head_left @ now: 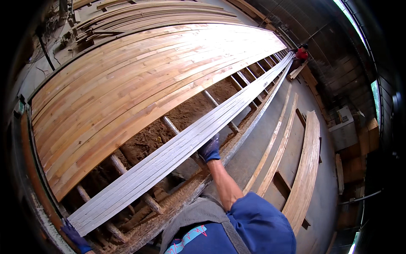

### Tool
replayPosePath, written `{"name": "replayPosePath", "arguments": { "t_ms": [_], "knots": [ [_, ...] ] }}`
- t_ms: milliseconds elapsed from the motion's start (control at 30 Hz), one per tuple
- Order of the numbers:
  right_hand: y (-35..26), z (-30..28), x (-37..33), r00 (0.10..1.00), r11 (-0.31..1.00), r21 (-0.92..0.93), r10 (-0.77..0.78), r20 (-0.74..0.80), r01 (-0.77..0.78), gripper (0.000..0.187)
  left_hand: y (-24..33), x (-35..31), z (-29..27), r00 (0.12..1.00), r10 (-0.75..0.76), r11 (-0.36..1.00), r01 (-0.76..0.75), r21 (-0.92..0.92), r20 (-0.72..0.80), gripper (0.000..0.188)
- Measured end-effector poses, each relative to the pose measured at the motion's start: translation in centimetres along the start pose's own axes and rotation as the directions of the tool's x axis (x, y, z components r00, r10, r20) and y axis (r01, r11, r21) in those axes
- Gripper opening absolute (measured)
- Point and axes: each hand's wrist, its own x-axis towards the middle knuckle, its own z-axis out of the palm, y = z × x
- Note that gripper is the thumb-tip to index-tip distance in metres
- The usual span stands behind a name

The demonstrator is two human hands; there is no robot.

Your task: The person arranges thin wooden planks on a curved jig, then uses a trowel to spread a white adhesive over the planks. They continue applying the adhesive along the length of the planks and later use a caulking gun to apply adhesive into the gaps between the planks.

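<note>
A long bundle of wooden strips [148, 178], its top coated white, lies slantwise across the metal bars of a frame. My right hand [210, 149], in a dark blue glove, is closed on the bundle's near long edge, its fingertips hidden at the strips. At the bundle's near left end my left hand [77, 238], gloved alike, holds the corner, its fingers only partly showing. Beyond the bundle a wide panel of joined wooden strips [139, 93] rests on the same bars, with a gap between the two. The far end of the bundle reaches a person in red [301, 54].
Brown sawdust [190, 110] is heaped under the bars [168, 125]. A rusty frame rail [169, 211] runs close to my body. Loose boards [304, 169] lie on the right over the floor, more planks [156, 21] behind the panel. A pale box-shaped cabinet [343, 127] stands at right.
</note>
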Motion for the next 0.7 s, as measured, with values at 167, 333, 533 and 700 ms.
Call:
{"name": "replayPosePath", "arguments": {
  "t_ms": [167, 333, 533, 700],
  "knots": [
    [1.1, 4.0, -0.2, 0.936, 0.787, -0.521, -0.345, 0.073, 0.331, 0.049, 2.5, 1.5, -0.9, 0.988, -0.154, 0.988, 0.154, 0.021, 0.010, 0.078],
    [-0.7, 3.5, 0.0, 0.995, 0.967, 0.248, 0.070, -0.068, -0.051, 0.068, 3.9, 2.1, -2.1, 0.989, -0.110, 0.993, 0.113, 0.021, -0.096, 0.075],
    [-2.8, 5.1, -0.1, 0.949, 0.988, -0.015, 0.143, -0.283, -0.153, 0.070, 3.3, 3.0, -4.5, 0.985, 0.002, 0.994, 0.017, 0.110, -0.174, 0.070],
    [-2.3, 10.4, 3.0, 0.973, 0.948, -0.261, 0.135, -0.188, -0.182, 0.083, 3.3, 5.6, -5.7, 0.979, 0.143, 0.968, -0.109, 0.225, -0.142, 0.066]
  ]
}}
